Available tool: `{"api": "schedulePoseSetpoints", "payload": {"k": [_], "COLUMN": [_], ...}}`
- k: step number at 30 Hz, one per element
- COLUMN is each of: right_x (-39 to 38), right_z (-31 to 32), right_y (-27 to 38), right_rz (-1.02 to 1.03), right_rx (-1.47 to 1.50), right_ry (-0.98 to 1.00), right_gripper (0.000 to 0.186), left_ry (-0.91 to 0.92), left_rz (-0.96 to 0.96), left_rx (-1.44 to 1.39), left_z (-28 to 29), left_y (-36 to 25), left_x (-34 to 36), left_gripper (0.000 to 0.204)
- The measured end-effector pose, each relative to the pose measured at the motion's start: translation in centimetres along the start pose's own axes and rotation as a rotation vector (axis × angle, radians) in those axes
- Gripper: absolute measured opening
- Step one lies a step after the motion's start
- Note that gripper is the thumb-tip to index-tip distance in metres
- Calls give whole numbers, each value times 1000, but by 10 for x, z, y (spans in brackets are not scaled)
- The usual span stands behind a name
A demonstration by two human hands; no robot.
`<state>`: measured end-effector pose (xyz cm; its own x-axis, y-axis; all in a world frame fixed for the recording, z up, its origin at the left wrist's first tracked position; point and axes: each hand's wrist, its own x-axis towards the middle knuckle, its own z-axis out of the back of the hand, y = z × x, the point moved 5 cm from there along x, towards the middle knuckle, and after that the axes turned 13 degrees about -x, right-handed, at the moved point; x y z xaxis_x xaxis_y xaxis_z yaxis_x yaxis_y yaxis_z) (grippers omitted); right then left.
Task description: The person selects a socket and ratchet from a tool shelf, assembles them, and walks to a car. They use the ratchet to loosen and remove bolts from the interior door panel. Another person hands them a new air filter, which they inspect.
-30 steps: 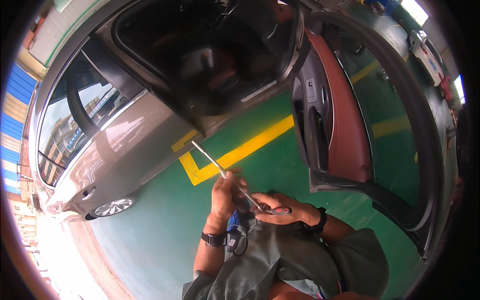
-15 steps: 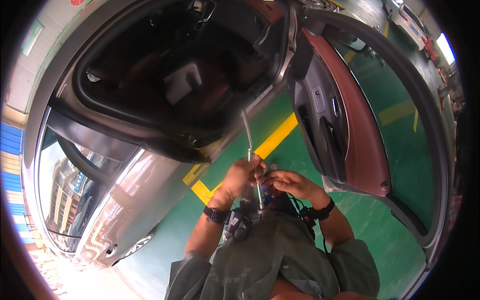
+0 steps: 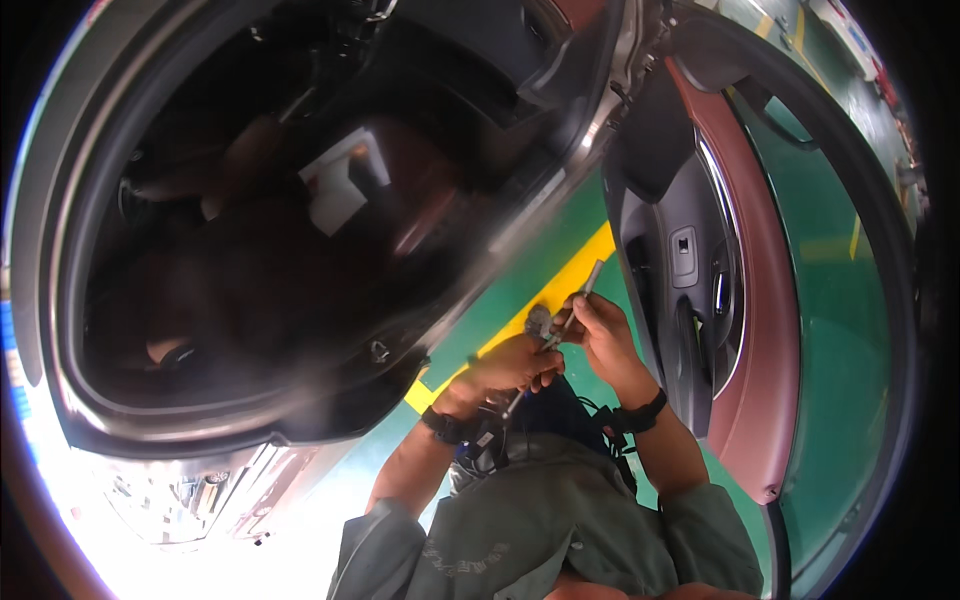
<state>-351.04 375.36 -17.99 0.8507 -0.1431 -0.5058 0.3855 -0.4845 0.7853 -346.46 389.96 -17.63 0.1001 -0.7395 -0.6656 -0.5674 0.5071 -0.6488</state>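
The metal rod (image 3: 592,279) ran slantwise through both hands, its upper end standing out beyond the right hand (image 3: 602,327) and its lower end showing below the left hand (image 3: 513,364), near the person's grey garment (image 3: 505,505). The left hand was curled around the rod's middle stretch; the right hand pinched it farther up, thumb against fingers. A dark wristband (image 3: 640,414) circled the right wrist, and another the left. Beneath the hands spread a green floor (image 3: 550,258), and a yellow line (image 3: 570,274) crossed it just past them. Right of the hands stood an open car door (image 3: 760,300) with reddish-brown trim; ahead and left of them was a dark car cabin (image 3: 250,250).
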Motion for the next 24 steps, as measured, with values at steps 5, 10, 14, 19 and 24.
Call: {"api": "schedulePoseSetpoints", "payload": {"k": [5,10,14,19,24], "right_x": [71,143,223,309,409], "right_z": [21,33,41,72,123], "right_y": [15,24,5,-31,-68], "right_rz": [46,-14,-70,-189,-273], "right_rx": [19,-16,172,362,634], "right_ry": [-188,-326,-312,-285,-249], "right_gripper": [35,31,25,26,22], "left_ry": [-99,-66,9,-43,-183], "left_rz": [14,116,202,188,157], "left_rx": [-20,-78,-1,-63,-287], "left_z": [56,104,134,176,224], "left_y": [-23,-9,-44,-47,-45], "left_x": [32,67,80,120,183], "left_gripper": [32,30,27,34,36]}}
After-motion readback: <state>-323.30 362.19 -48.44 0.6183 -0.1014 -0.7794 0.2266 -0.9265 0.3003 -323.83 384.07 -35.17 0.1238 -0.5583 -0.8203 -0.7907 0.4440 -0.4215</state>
